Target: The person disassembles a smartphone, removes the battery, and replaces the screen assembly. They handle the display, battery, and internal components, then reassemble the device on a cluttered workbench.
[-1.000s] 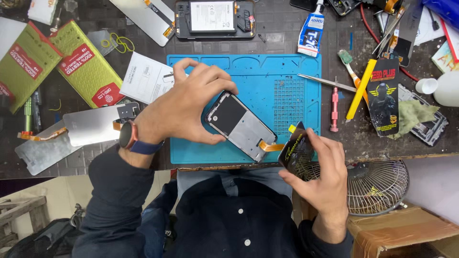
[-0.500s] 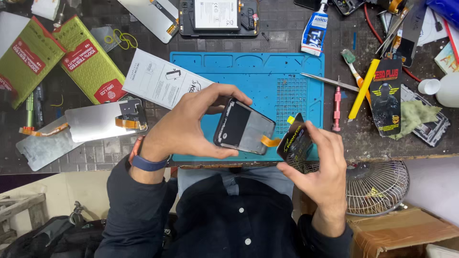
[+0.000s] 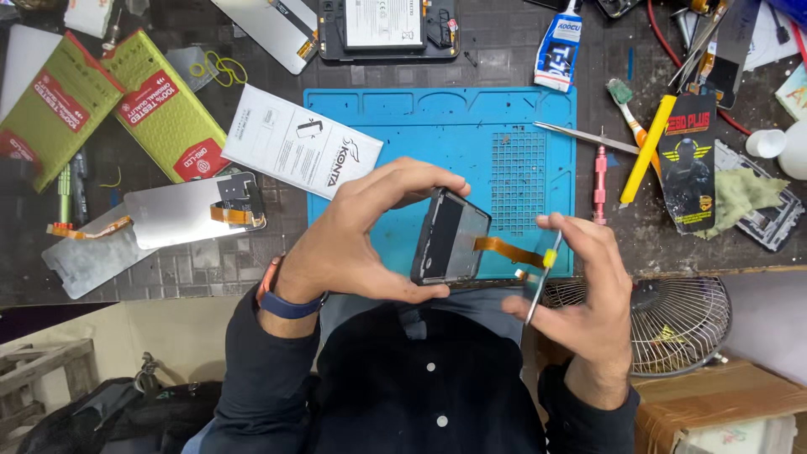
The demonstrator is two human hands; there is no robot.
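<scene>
Since the earlier frame the phone body (image 3: 450, 238) has turned edge-on above the blue ridged silicone mat (image 3: 437, 134). The left hand (image 3: 357, 240) pinches it between thumb and fingers. The right hand (image 3: 584, 286) clamps a thin glossy panel (image 3: 540, 282), joined by an orange flex ribbon (image 3: 507, 250).

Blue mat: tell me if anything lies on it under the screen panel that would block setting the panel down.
Nothing visible does. The left hand holds the screen panel above the blue mat, whose visible surface is bare; the white leaflet only overlaps its left edge. The part hidden under the hands cannot be checked.
</scene>
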